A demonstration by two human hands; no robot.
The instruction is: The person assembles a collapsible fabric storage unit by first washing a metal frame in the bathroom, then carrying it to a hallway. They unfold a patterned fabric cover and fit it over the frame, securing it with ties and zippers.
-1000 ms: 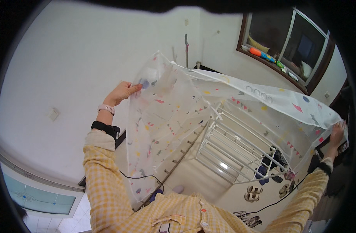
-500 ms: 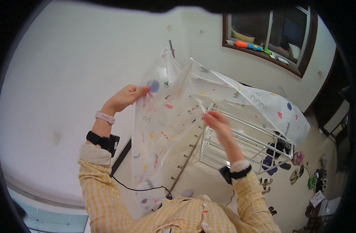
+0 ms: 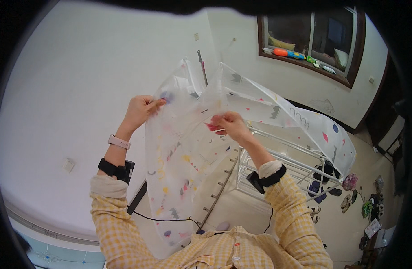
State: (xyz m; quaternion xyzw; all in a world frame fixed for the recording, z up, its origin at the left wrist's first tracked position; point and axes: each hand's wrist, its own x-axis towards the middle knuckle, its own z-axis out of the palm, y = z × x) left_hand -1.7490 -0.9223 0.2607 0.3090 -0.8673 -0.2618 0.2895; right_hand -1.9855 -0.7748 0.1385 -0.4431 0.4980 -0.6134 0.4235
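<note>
A large translucent plastic cover point(image 3: 183, 157) printed with small grey, pink, yellow and blue shapes hangs in front of me. At its upper left edge my left hand point(image 3: 143, 110) pinches the film. My right hand point(image 3: 230, 125) has closed its fingers on a fold of the same cover, a little lower and farther right. From there the cover runs up to a peak and spreads right over a white tube-frame rack point(image 3: 282, 158). The rack's far upper part is hidden beneath the film.
Along the floor left of the rack lies a long metal rail with hooks point(image 3: 217, 193). Several shoes point(image 3: 320, 186) stand to the right of the rack. A window point(image 3: 311, 40) with a water gun point(image 3: 289, 54) on its sill is at the back right. A black cable point(image 3: 170, 219) crosses near me.
My right hand has moved up and left, from near the rack's corner onto the cover. My left hand has shifted slightly left, with the film still pinched.
</note>
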